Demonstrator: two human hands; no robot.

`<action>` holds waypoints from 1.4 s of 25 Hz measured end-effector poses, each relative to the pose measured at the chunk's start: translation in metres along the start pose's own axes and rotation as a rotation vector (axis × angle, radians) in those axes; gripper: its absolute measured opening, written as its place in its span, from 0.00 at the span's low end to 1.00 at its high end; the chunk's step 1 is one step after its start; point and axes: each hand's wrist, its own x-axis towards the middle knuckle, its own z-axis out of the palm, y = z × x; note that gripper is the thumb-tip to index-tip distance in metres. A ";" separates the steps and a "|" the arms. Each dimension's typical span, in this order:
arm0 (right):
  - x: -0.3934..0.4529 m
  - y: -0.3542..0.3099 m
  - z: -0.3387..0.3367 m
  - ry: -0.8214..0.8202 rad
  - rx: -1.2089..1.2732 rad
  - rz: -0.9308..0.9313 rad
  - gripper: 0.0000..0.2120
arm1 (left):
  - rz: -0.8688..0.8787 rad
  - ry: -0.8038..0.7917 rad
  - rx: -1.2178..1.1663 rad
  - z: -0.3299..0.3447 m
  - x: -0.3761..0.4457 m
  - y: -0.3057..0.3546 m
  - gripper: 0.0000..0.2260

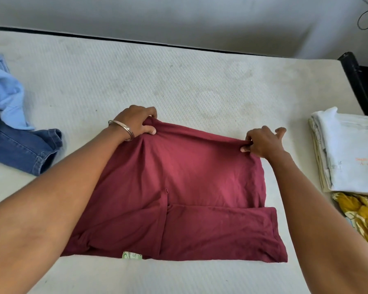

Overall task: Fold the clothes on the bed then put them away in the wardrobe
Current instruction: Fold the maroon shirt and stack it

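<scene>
Bed [179, 81] fills most of what I see, a bare white mattress with a grey wall [179, 15] behind it and a dark frame [361, 81] at the far right corner. A dark red shirt [189, 187] lies flat in the middle, near the front edge. My left hand [136, 122] pinches its far left corner, and my right hand [261, 143] pinches its far right corner, so the far edge is lifted a little. A thin bangle [123, 129] sits on my left wrist. To the left lie blue jeans [23, 149] and a light blue top [6, 96], apart from the shirt. To the right sits a folded white pile [348, 151], with yellow cloth [361, 217] just in front. White mattress shows between the shirt and the wall.
</scene>
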 end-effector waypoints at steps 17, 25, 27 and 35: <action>-0.195 -0.003 0.102 0.413 0.577 0.192 0.23 | 0.165 0.240 0.215 0.073 -0.226 0.058 0.20; -0.188 -0.003 0.091 0.391 0.624 0.329 0.20 | 0.090 0.196 0.139 0.070 -0.208 0.102 0.13; -0.167 -0.004 0.078 0.510 0.763 0.339 0.12 | 0.159 0.107 0.050 0.080 -0.182 0.116 0.12; -0.086 0.000 0.064 0.220 0.592 0.500 0.06 | 0.046 -0.134 0.147 0.106 -0.094 0.131 0.24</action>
